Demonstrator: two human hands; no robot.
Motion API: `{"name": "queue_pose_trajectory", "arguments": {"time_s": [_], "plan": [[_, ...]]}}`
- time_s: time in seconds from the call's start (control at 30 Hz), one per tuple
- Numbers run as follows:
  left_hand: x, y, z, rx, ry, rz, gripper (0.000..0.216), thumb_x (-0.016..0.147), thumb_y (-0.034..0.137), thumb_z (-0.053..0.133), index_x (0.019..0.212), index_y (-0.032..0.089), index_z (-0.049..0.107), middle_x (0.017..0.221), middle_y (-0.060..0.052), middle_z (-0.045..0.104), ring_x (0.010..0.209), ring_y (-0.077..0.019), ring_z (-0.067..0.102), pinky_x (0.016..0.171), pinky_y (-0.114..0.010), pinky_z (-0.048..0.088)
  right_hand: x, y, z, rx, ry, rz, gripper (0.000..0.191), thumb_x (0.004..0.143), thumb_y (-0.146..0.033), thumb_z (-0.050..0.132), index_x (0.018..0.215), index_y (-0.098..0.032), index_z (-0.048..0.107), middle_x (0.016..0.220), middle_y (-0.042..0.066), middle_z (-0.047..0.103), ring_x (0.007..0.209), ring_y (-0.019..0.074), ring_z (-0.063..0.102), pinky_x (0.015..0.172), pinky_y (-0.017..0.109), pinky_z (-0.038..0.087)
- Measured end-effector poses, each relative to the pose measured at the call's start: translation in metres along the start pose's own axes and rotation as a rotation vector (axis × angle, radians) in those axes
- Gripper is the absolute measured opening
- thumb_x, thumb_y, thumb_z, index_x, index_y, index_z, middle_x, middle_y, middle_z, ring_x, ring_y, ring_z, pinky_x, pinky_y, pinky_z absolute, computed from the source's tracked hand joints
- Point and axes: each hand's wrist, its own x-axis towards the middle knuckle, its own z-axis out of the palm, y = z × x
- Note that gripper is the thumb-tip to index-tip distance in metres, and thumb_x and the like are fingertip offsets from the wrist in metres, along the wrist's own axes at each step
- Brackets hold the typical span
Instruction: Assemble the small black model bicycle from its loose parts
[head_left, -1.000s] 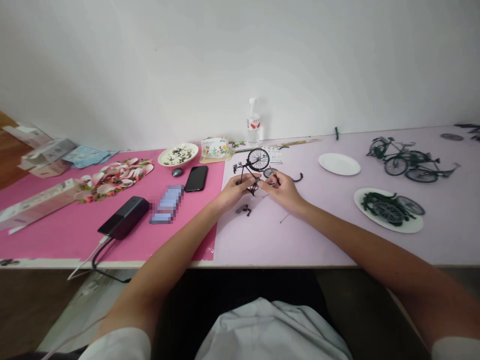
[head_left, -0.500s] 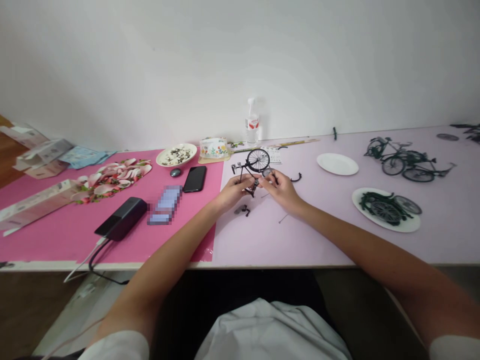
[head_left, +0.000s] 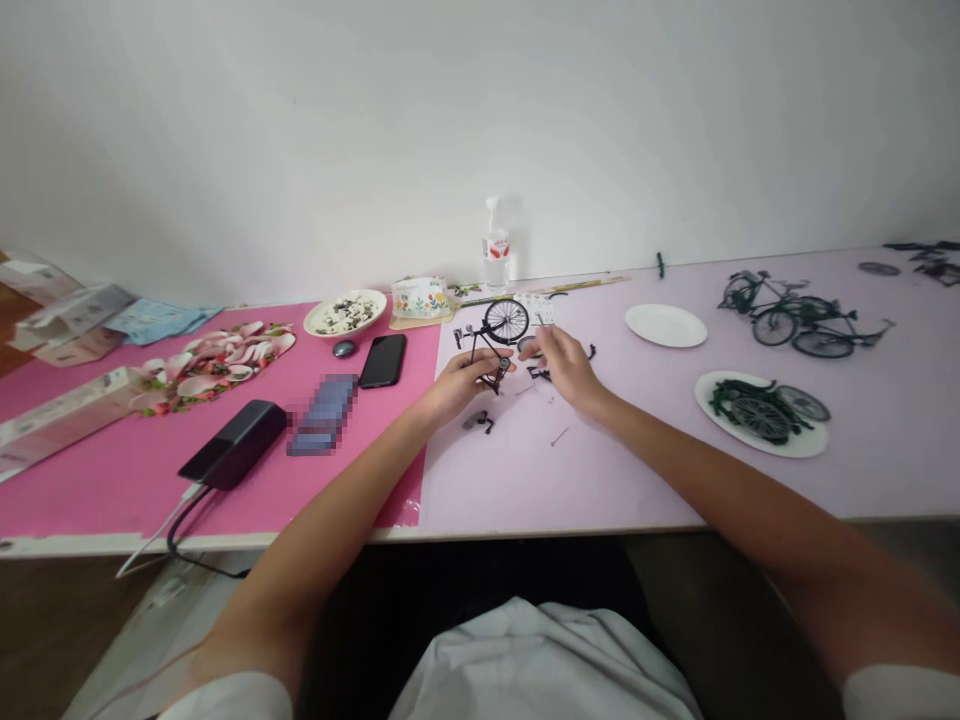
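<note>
A small black model bicycle with one spoked wheel stands on the pale purple table. My left hand is closed around its frame. My right hand hovers just right of it with fingers pinched; what they hold is too small to make out. Small black parts lie in front of my left hand, and a thin pin lies nearer me.
On the pink mat lie a black phone, a power bank with cable, a bowl and petals. At the right are a white plate, a plate of green parts and green model bicycles. A bottle stands at the back.
My right hand has drawn slightly away from the bicycle to the right. The view has shifted a little, so everything sits further left in the frame.
</note>
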Motion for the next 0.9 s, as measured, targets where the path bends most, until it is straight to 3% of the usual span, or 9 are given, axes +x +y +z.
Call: {"name": "queue_pose_trajectory", "arguments": {"time_s": [0.13, 0.27, 0.37, 0.67, 0.8, 0.9], "plan": [[0.0, 0.002, -0.001, 0.02, 0.017, -0.016, 0.039, 0.08, 0.037, 0.081, 0.112, 0.015, 0.079, 0.112, -0.014, 0.078, 0.091, -0.0185, 0.064, 0.086, -0.033, 0.047, 0.019, 0.005, -0.025, -0.048, 0.094, -0.083, 0.069, 0.1, -0.085, 0.033, 0.081, -0.024, 0.06, 0.089, 0.008, 0.077, 0.087, 0.0227, 0.069, 0.077, 0.036, 0.055], [0.003, 0.0, -0.003, 0.034, 0.039, -0.027, 0.037, 0.076, 0.034, 0.08, 0.109, 0.015, 0.079, 0.111, -0.015, 0.079, 0.096, -0.0217, 0.066, 0.085, -0.034, 0.047, 0.037, 0.019, -0.057, -0.389, 0.125, -0.217, 0.052, 0.106, -0.066, 0.043, 0.08, -0.025, 0.061, 0.093, 0.009, 0.076, 0.098, 0.0269, 0.065, 0.091, 0.043, 0.053], [0.004, -0.001, -0.004, 0.037, 0.049, -0.028, 0.039, 0.076, 0.036, 0.081, 0.109, 0.015, 0.078, 0.111, -0.015, 0.079, 0.098, -0.0223, 0.067, 0.085, -0.034, 0.048, 0.046, 0.034, -0.073, -0.621, 0.049, -0.324, 0.037, 0.104, -0.051, 0.054, 0.08, -0.025, 0.066, 0.093, 0.011, 0.074, 0.102, 0.0307, 0.061, 0.103, 0.052, 0.047], [0.006, -0.003, -0.008, 0.054, 0.061, -0.03, 0.043, 0.076, 0.04, 0.082, 0.111, 0.015, 0.079, 0.112, -0.014, 0.079, 0.094, -0.0197, 0.065, 0.082, -0.032, 0.047, 0.041, 0.06, -0.065, -0.714, -0.181, -0.28, 0.019, 0.095, -0.038, 0.07, 0.086, -0.025, 0.081, 0.112, 0.013, 0.075, 0.118, 0.0347, 0.056, 0.108, 0.054, 0.047], [0.006, -0.003, -0.008, 0.066, 0.077, -0.027, 0.042, 0.078, 0.039, 0.082, 0.113, 0.016, 0.08, 0.112, -0.014, 0.079, 0.093, -0.0192, 0.065, 0.083, -0.032, 0.048, 0.037, 0.044, -0.064, -0.762, -0.238, -0.225, 0.021, 0.092, -0.044, 0.072, 0.091, -0.024, 0.081, 0.113, 0.012, 0.073, 0.118, 0.0342, 0.057, 0.101, 0.049, 0.049], [0.006, -0.003, -0.008, 0.1, 0.094, -0.02, 0.041, 0.078, 0.039, 0.08, 0.113, 0.017, 0.08, 0.112, -0.014, 0.079, 0.092, -0.0195, 0.065, 0.083, -0.032, 0.049, 0.034, 0.021, -0.066, -0.781, -0.398, -0.045, 0.026, 0.091, -0.049, 0.072, 0.085, -0.024, 0.078, 0.096, 0.008, 0.073, 0.093, 0.0267, 0.064, 0.08, 0.038, 0.048]]}}
